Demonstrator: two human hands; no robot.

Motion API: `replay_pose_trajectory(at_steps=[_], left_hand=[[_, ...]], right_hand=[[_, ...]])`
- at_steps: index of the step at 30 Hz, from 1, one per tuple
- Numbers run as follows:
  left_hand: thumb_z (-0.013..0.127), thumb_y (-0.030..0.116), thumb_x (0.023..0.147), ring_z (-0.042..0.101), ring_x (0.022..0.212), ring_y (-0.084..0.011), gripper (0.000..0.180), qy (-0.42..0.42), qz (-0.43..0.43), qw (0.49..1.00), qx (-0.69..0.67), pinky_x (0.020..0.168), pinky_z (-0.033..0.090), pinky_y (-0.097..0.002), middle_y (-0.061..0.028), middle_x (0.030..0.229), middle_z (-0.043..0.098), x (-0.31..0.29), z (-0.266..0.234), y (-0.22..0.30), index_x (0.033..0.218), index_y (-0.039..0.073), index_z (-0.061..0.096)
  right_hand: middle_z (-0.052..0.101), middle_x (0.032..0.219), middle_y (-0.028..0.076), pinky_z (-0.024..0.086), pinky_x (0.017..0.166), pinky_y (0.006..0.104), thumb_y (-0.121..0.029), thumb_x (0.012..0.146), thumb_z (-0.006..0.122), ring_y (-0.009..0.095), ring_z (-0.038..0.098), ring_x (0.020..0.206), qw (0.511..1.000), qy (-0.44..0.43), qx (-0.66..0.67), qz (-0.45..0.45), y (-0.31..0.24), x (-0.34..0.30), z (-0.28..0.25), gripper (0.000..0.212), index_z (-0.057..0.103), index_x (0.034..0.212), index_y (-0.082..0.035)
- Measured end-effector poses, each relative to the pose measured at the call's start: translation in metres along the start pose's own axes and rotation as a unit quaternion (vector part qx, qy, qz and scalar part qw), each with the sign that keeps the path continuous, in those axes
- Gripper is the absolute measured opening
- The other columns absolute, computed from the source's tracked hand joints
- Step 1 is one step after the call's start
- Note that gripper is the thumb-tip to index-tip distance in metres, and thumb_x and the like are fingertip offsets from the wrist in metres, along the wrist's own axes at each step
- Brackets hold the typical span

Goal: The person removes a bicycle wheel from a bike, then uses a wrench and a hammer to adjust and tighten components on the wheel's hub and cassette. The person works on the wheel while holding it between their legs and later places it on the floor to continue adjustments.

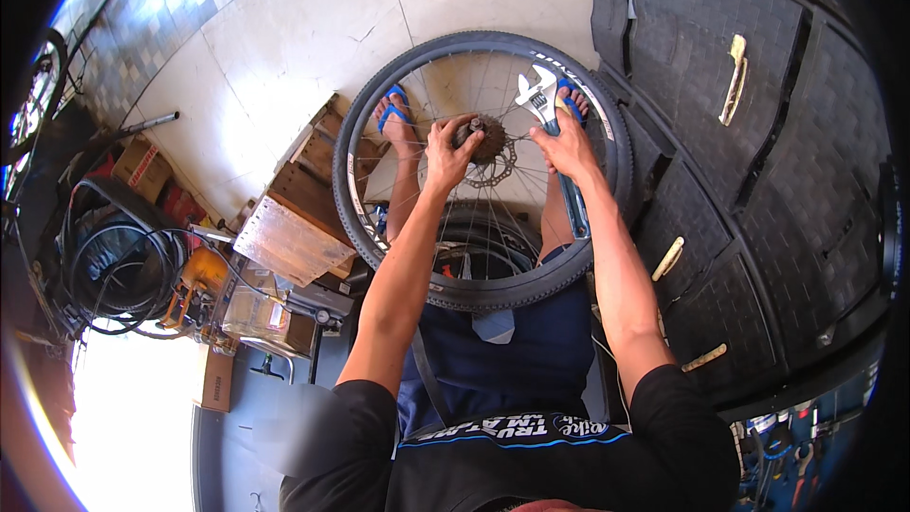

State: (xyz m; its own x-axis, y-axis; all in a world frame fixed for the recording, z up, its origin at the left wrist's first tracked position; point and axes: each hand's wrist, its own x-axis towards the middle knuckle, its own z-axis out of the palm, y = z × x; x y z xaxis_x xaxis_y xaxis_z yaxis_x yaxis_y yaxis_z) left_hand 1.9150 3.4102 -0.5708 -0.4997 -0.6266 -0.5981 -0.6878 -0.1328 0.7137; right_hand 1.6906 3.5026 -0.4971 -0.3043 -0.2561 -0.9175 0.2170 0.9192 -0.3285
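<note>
— With the hub as dial centre, what surrounds the black-tyred bicycle wheel with thin spokes (493, 296)?

— At three o'clock, a black woven-textured panel (711, 123) with pale elongated bars. At eight, a brown wooden box with a worn pale side (292, 239), just beside the tyre; farther out that way, a coil of black tubing (78, 261).

— Anything in the way?

— The person's left forearm (409, 248) crosses the tyre near seven, the right one near four. Sandalled feet with blue straps (393, 116) show beyond the wheel, near nine and two.

— And the hands?

— The right hand (563, 144) is closed around a silver-headed adjustable wrench with a blue handle (540, 100). From that hand, its head points to eleven, apart from the hub; its handle runs towards six. The left hand (450, 150) sits at nine beside the dark toothed sprocket stack (491, 139), fingers curled; whether it grips anything, I can't tell.
</note>
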Motion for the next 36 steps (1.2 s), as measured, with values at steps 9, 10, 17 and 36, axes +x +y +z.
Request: replay_pose_trajectory(at_steps=[9,10,17,36], left_hand=[[0.081,0.025,0.088,0.067,0.104,-0.0377,0.034,0.011,0.038,0.998,0.052,0.092,0.053,-0.0431,-0.0182,0.111,0.069,0.008,0.0,0.015,0.111,0.0,0.073],[0.08,0.024,0.089,0.067,0.104,-0.0379,0.035,-0.005,0.052,0.997,0.053,0.092,0.053,-0.0431,-0.0179,0.111,0.07,0.011,-0.002,0.013,0.111,-0.001,0.073],[0.079,0.023,0.087,0.064,0.108,-0.0371,0.036,-0.098,0.086,0.988,0.088,0.095,0.051,-0.0454,-0.0127,0.118,0.071,0.025,-0.019,0.011,0.114,0.001,0.074],[0.067,0.03,0.098,0.066,0.109,-0.0352,0.031,-0.25,0.21,0.889,0.322,0.088,0.057,-0.0446,-0.0148,0.105,0.064,0.056,-0.034,0.047,0.109,0.003,0.057]], right_hand=[[0.058,0.062,0.004,0.048,0.042,0.0316,-0.02,0.097,0.069,0.013,0.057,0.048,0.999,-0.004,-0.039,-0.006,-0.013,-0.004,0.006,0.028,0.06,0.115,0.0],[0.058,0.062,0.004,0.048,0.042,0.0316,-0.02,0.097,0.07,0.013,0.056,0.048,0.999,-0.005,-0.039,-0.008,-0.015,-0.004,0.007,0.029,0.06,0.115,0.0],[0.057,0.063,0.003,0.047,0.04,0.032,-0.02,0.098,0.069,0.014,0.055,0.047,0.999,-0.019,-0.035,-0.026,-0.02,0.001,0.006,0.03,0.058,0.117,0.0],[0.072,0.093,0.022,0.052,0.083,0.0482,-0.042,0.091,0.07,0.04,0.07,0.092,0.994,0.03,-0.068,-0.078,-0.004,0.006,0.018,0.045,0.065,0.108,0.0]])
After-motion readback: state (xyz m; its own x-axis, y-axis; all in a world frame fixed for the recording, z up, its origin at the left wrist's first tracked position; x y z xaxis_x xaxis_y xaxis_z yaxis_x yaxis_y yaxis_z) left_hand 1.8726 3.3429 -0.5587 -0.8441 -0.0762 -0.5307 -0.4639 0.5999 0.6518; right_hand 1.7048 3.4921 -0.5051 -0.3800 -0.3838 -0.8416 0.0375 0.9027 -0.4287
